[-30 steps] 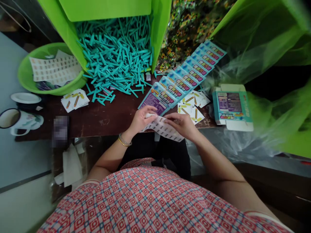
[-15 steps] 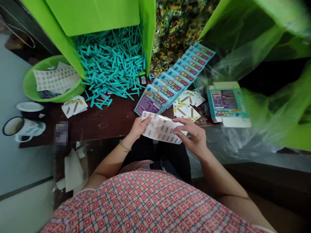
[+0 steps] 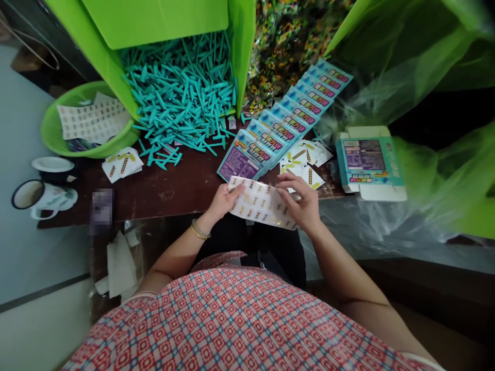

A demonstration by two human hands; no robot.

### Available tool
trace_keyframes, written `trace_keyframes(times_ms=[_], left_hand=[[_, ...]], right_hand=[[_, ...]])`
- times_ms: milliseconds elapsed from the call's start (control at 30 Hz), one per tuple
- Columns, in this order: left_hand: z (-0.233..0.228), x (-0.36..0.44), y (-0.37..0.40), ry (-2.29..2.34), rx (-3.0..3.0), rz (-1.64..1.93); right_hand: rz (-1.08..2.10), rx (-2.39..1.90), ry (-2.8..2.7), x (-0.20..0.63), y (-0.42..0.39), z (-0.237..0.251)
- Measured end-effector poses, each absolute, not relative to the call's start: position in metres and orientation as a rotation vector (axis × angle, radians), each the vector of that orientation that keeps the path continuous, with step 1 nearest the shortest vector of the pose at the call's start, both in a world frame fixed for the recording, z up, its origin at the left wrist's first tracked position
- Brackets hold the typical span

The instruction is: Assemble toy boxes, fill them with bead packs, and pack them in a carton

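At the far left, an enamel mug [image 3: 60, 198] stands by the left end of the brown tabletop [image 3: 174, 190], and a blurred dark object [image 3: 101, 208] overlaps the front edge. Behind them is a green basket [image 3: 87, 153], with white cards [image 3: 122, 166] just beside its rim. Teal pieces [image 3: 181, 98] spill from a green bin; between their nearest ones and the front edge runs a bare brown strip, the widest room for moving.

The left hand [image 3: 222, 202] pinches the left end of the sticker sheet [image 3: 261, 203], thumb on top. The sheet spans the front edge, partly above the lap. The right hand [image 3: 303, 203] has thumb and forefinger near together at the sheet's upper right; whether they grip anything, I cannot tell.

Fanned blue packs [image 3: 288, 123] reach almost to the sheet. Farther right, more cards and a flattened-looking box [image 3: 365, 162] crowd the edge, leaving little room.
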State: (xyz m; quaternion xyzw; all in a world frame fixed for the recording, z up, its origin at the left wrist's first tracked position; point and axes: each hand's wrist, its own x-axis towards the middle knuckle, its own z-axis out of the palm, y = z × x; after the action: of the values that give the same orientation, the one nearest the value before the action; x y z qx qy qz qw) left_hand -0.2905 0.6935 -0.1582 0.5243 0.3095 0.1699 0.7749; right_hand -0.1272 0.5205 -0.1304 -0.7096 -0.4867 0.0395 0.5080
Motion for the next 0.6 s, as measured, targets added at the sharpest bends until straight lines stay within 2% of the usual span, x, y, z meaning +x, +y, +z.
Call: trace_keyframes(times_ms=[133, 233, 333, 433, 600], left_hand=[[-0.157, -0.290, 0.691, 0.658, 1.180, 0.384], [-0.156, -0.287, 0.687, 0.678, 1.148, 0.424], [-0.157, -0.285, 0.687, 0.713, 1.069, 0.480], [-0.160, -0.284, 0.689, 0.757, 1.037, 0.532], [-0.159, -0.282, 0.686, 0.695, 1.133, 0.473]], right_hand=[[0.358, -1.714, -1.047, -0.125, 0.532, -0.142], [0.282, -1.734, -1.004, -0.128, 0.535, -0.147], [0.125, -1.718, -1.195, -0.135, 0.526, -0.138], [0.199, -1.599, -1.430, -0.138, 0.518, -0.121], [0.328, -1.620, -1.258, -0.134, 0.532, -0.122]])
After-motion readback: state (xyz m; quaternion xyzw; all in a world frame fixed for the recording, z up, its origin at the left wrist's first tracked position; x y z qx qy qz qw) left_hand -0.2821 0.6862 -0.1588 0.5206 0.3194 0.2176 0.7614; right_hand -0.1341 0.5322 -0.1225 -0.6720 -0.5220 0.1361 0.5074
